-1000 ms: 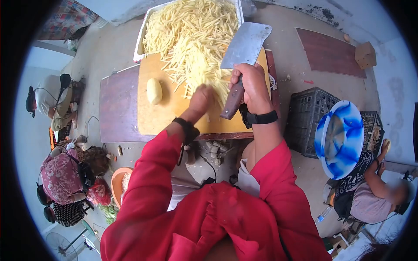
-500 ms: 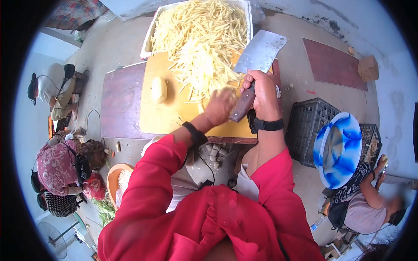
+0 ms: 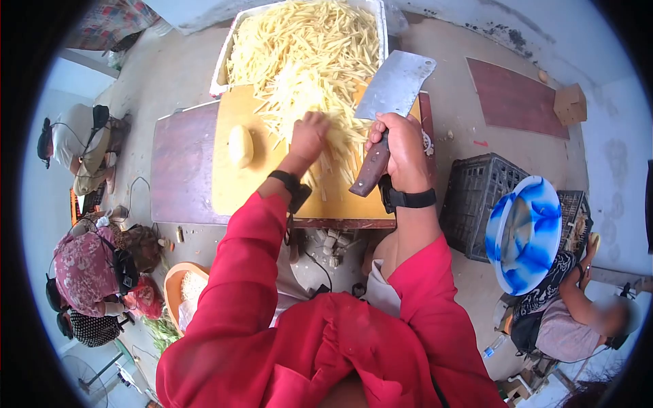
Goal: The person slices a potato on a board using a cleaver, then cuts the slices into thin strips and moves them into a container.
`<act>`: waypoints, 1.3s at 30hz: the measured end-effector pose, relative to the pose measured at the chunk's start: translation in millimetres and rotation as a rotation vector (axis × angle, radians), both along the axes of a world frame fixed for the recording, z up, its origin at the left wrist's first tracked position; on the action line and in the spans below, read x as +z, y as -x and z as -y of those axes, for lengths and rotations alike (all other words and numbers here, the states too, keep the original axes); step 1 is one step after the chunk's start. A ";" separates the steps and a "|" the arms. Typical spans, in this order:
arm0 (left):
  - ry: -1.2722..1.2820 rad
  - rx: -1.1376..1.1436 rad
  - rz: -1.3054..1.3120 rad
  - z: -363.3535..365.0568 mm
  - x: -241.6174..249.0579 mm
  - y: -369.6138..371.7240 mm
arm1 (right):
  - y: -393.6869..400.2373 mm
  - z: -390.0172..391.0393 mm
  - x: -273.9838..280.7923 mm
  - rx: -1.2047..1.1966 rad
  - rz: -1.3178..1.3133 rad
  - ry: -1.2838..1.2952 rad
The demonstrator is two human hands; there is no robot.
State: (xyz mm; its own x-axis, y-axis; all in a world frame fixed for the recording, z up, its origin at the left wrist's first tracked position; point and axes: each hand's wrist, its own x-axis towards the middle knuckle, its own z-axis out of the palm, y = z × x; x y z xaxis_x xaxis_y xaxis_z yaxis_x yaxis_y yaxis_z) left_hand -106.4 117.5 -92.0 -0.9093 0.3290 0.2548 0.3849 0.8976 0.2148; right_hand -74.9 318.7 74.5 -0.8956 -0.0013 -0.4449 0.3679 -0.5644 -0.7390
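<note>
My right hand [image 3: 403, 146] grips the dark wooden handle of a cleaver [image 3: 396, 85]. Its broad blade points up and away, above the right edge of the yellow cutting board [image 3: 235, 187]. On the board, my left hand [image 3: 309, 139] lies against a heap of cut potato strips [image 3: 299, 95], its fingers curled in at the strips; their tips are hidden. A whole peeled potato [image 3: 241, 146] rests on the board to the left of that hand. Behind the board, a white foam box [image 3: 221, 73] is heaped with more potato strips.
To the right stand a black plastic crate [image 3: 469, 204] and a blue-and-white basin [image 3: 500, 231]. An orange tub [image 3: 175, 282] is on the floor at lower left. Several people bend or sit at the left; another person [image 3: 571, 326] sits at lower right. A cardboard box [image 3: 570, 104] stands by the wall.
My left hand has moved left and away from me, from beside the cleaver handle to the middle of the strips. The cleaver stays raised in my right hand. The view has shifted slightly.
</note>
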 end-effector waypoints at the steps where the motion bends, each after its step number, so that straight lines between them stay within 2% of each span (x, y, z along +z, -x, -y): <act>1: -0.116 0.028 0.001 6.4 3.8 9.2 | -1.2 1.4 4.5 0.026 -0.022 -0.028; 6: -0.463 0.205 0.029 28.9 37.6 27.1 | 0.1 6.6 9.5 0.038 -0.007 -0.039; 8: -0.457 0.321 0.124 32.1 51.8 25.8 | -0.1 8.3 8.9 0.044 -0.005 -0.029; 11: -0.768 0.401 0.299 53.9 29.7 36.7 | -3.2 9.2 13.1 0.032 0.004 -0.021; 14: -0.812 0.424 0.444 54.7 53.4 25.4 | -8.1 11.3 17.5 0.021 -0.009 -0.032; 15: -0.770 0.392 0.469 60.0 53.5 22.1 | -8.8 11.2 16.6 0.017 -0.019 -0.030; 18: -0.465 0.313 0.327 64.2 46.0 0.4 | -10.1 11.8 14.6 0.033 -0.031 -0.030; 20: -0.285 0.329 0.337 59.5 53.3 -20.3 | -11.2 13.0 12.9 0.046 -0.038 -0.034; 22: -0.223 0.338 0.534 52.6 57.9 -37.8 | -12.1 14.4 11.6 0.052 -0.050 -0.036; 25: 0.078 0.143 0.671 38.2 59.2 -61.9 | -12.1 16.9 13.8 0.034 -0.038 -0.023; 28: 0.123 -0.157 0.927 27.2 37.3 -75.4 | -12.6 18.4 15.7 0.032 -0.034 -0.021; 31: 0.156 -0.055 0.940 21.7 19.6 -80.0 | -11.1 17.0 9.9 0.044 -0.050 -0.030; 34: 0.022 -0.077 0.488 27.6 20.7 -67.9 | -8.8 18.6 6.3 0.031 0.004 -0.034; 35: -0.014 0.007 0.576 25.8 22.2 -57.7 | -8.4 18.7 5.2 0.039 -0.002 -0.031; 38: -0.174 0.014 0.287 29.7 -18.2 -35.9 | -4.6 17.3 3.8 0.042 -0.002 -0.028; 39: -0.163 0.050 0.319 24.6 -15.1 -26.8 | -2.7 18.0 4.3 0.035 0.008 -0.028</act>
State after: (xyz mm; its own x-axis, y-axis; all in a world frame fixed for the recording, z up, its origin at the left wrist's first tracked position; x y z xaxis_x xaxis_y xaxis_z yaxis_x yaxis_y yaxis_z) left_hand -79.6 92.9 -107.0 -0.9654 0.2608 0.0009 0.2321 0.8578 0.4586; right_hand -72.2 300.7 78.8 -0.8917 -0.0200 -0.4521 0.3929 -0.5300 -0.7515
